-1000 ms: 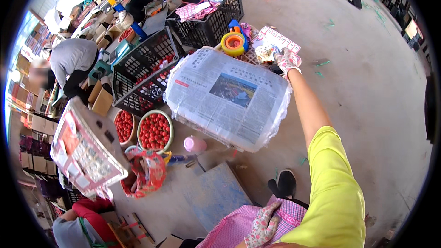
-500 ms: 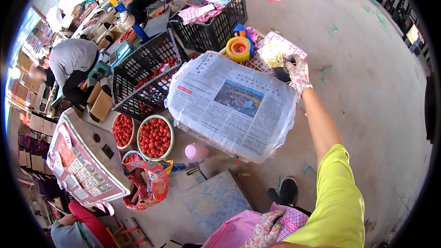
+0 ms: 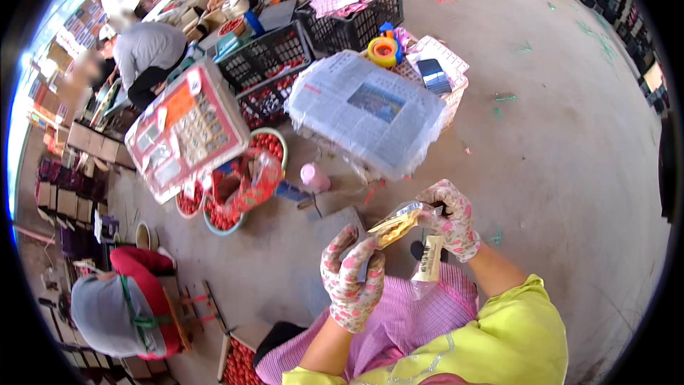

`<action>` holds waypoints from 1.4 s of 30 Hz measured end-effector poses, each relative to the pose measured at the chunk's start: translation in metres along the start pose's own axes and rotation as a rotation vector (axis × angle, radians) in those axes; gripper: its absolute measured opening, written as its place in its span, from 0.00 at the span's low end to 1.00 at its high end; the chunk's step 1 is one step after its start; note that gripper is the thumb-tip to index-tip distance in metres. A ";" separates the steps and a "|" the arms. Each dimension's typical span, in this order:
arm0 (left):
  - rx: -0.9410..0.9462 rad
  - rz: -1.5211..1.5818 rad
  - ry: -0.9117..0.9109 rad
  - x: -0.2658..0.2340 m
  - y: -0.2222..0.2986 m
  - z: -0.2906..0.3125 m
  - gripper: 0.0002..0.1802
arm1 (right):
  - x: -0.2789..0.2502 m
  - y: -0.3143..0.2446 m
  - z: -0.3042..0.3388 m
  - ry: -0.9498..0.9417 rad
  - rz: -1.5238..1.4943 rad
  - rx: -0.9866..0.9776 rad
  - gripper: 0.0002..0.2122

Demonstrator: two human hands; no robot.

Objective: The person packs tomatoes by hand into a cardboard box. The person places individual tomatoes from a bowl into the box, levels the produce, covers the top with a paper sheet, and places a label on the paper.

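Plastic packet (image 3: 407,222), clear and crinkly with something yellowish inside, sits between my gloved hands above my pink apron (image 3: 420,314), my right hand (image 3: 450,218) pinching its top edge and my left hand (image 3: 350,278) curled at its lower end; it looks light, limp and slippery, best gripped by the edges.

Between our two gloved hands we hold a small clear packet (image 3: 405,222) with yellowish contents, a pale label strip (image 3: 428,259) hanging below it. To the left, a flat red-and-white printed carton (image 3: 187,128) tilts above the bowls. A dark phone screen (image 3: 432,75) lies on the far crate.
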State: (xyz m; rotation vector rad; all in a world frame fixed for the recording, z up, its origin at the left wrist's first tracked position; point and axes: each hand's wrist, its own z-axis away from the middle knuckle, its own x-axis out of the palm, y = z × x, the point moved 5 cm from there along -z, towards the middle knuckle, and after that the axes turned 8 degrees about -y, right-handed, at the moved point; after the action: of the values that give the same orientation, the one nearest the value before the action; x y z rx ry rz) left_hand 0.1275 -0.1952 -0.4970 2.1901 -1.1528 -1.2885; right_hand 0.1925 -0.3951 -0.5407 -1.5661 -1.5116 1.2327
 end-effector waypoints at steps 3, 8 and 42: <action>-0.011 -0.074 0.004 -0.018 0.032 0.017 0.20 | 0.014 -0.019 0.029 0.002 -0.137 0.012 0.07; -0.027 -0.078 0.018 -0.036 0.068 0.041 0.18 | 0.019 -0.054 0.057 -0.162 -0.343 0.165 0.14; -0.251 0.157 -0.183 -0.058 0.097 0.044 0.10 | 0.006 -0.060 0.112 -0.283 -0.633 0.390 0.05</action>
State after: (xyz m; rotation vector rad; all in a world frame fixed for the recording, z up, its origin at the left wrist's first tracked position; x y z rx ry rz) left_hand 0.0305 -0.2041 -0.4257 1.7983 -1.1343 -1.4990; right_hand 0.0657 -0.3989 -0.5284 -0.6057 -1.6346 1.2880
